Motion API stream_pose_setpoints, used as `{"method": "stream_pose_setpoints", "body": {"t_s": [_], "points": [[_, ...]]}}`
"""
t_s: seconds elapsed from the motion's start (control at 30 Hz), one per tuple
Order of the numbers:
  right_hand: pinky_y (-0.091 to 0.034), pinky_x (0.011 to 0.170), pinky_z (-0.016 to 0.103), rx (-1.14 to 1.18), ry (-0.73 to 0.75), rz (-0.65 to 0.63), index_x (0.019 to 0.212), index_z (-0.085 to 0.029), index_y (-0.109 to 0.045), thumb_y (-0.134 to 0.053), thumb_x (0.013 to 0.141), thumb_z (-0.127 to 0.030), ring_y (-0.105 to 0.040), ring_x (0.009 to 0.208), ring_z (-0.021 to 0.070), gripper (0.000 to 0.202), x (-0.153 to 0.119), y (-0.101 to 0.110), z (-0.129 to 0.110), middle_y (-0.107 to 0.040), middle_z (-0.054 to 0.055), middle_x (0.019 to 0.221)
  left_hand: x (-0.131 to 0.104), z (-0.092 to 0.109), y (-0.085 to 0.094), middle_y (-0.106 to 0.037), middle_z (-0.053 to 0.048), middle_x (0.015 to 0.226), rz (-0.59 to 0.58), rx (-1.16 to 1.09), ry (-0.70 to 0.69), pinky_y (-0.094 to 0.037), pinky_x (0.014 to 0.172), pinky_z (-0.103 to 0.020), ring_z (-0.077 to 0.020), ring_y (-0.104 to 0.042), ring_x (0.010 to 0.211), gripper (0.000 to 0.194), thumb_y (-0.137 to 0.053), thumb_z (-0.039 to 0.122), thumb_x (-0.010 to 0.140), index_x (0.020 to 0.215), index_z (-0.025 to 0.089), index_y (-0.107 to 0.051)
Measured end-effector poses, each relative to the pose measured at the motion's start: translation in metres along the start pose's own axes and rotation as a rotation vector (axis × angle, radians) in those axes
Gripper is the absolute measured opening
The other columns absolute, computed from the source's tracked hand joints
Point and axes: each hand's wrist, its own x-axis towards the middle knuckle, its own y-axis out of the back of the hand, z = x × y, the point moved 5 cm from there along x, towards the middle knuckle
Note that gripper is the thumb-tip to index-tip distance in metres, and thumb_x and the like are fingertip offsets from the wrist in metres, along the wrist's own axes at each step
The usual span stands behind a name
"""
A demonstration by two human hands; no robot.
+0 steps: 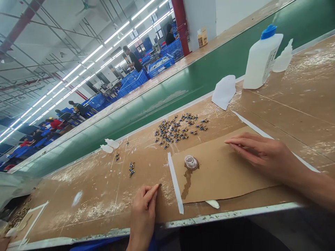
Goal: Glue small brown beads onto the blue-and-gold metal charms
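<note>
My left hand [145, 209] rests at the table's front edge, thumb and forefinger pinched on a tiny dark part [160, 185]. Over the right half of a brown cardboard sheet [211, 174] is my right hand [259, 153], its fingers pressed together and pointing left; what they hold, if anything, is too small to name. A small clear cup [191, 162] sits on the cardboard's left part, with a dark wet stain below it. Behind the cardboard lies a spread of small blue and gold parts [171, 130]. Two smaller clusters [131, 169] lie left of it.
A white bottle with a blue cap [263, 59], a small squeeze bottle [284, 59] and white paper [224, 92] are at the back right. Two little bottles [112, 143] lie back left. A green conveyor belt [157, 104] runs behind the table [91, 188]. People work farther off.
</note>
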Motion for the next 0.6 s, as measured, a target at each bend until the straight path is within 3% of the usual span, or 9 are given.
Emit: {"method": "stream_pose_setpoints", "body": {"t_s": [0.1,0.23,0.6], "points": [[-0.051,0.068,0.026,-0.002,-0.003,0.001,0.096,-0.020,-0.066,-0.051,0.087,-0.025,-0.063,0.081,0.0140,0.018,0.0003,-0.0003,0.0003,-0.068,0.005,0.095,-0.0008,-0.0025,-0.0025,-0.063,-0.003,0.086,-0.043,0.010,-0.019,-0.045,0.074,-0.027,-0.0157,-0.059,0.082,0.027,-0.049,0.037,0.087,0.105,0.031,-0.068],[-0.051,0.069,0.025,-0.004,-0.006,-0.008,0.098,-0.020,-0.065,-0.051,0.087,-0.025,-0.063,0.081,0.0138,0.018,-0.0003,-0.0007,0.0005,-0.068,0.005,0.096,-0.0038,-0.0026,-0.0031,-0.064,-0.003,0.088,0.007,0.009,-0.027,-0.044,0.077,-0.028,-0.0156,-0.059,0.083,0.026,-0.049,0.036,0.087,0.104,0.033,-0.068],[-0.051,0.062,0.023,0.007,-0.013,-0.004,0.097,-0.020,-0.066,-0.052,0.087,-0.025,-0.062,0.076,0.0121,0.018,0.0006,-0.0001,-0.0005,-0.068,0.004,0.095,-0.0045,0.0019,-0.0029,-0.062,-0.004,0.086,-0.024,0.006,-0.037,-0.045,0.075,-0.029,-0.0153,-0.058,0.081,0.026,-0.049,0.031,0.088,0.105,0.028,-0.068]]}}
